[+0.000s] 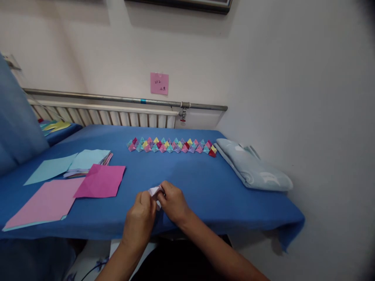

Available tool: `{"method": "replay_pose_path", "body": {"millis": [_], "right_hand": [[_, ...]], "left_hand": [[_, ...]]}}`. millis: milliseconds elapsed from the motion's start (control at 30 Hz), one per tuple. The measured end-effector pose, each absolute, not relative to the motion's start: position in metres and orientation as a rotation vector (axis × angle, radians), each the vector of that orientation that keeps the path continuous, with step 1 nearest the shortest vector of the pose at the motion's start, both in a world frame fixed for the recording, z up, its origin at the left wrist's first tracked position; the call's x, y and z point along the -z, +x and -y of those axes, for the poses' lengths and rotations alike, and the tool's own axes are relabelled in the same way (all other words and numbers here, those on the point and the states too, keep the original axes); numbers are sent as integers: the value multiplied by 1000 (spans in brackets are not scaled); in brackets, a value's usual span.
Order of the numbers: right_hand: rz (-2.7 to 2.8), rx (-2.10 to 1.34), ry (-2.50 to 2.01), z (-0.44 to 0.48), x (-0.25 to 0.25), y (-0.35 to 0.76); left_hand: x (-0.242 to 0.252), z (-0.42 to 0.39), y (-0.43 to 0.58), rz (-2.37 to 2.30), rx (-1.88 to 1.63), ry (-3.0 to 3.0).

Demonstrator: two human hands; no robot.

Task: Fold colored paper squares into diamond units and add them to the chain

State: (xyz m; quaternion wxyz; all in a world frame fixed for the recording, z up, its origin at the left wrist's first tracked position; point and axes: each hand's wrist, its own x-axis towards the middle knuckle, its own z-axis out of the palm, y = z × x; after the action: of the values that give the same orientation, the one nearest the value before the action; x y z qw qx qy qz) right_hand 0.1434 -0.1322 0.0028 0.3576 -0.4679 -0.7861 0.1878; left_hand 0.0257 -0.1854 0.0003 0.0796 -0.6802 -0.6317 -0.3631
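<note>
Near the front edge of the table, a small piece of folded paper [154, 191], white with a pinkish tint, is held between both hands. My left hand [141, 214] is closed on its left side, and my right hand [174, 203] pinches it from the right. The fingers hide much of its shape. Farther back lie rows of small folded paper pieces [170, 146] in pink, blue, yellow, purple and red. To the left, a magenta paper sheet [102, 181] overlaps a pile of pink paper sheets [47, 203].
A stack of light blue paper [90, 159] and a loose blue sheet [51, 168] lie at left on the blue tablecloth [187, 175]. A folded light blue blanket [252, 166] sits at right. Behind are a radiator [117, 117], a pipe and a pink note [159, 83].
</note>
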Motion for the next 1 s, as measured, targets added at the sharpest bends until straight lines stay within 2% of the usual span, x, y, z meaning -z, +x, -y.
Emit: {"method": "replay_pose_path", "body": {"millis": [667,1000], "right_hand": [[2017,-441,-882,150,6,152],[2043,-343,-869,152,8,152]], "left_hand": [[14,188,29,1861,1447,-2037],[5,183,29,2014,1456,-2023]]}}
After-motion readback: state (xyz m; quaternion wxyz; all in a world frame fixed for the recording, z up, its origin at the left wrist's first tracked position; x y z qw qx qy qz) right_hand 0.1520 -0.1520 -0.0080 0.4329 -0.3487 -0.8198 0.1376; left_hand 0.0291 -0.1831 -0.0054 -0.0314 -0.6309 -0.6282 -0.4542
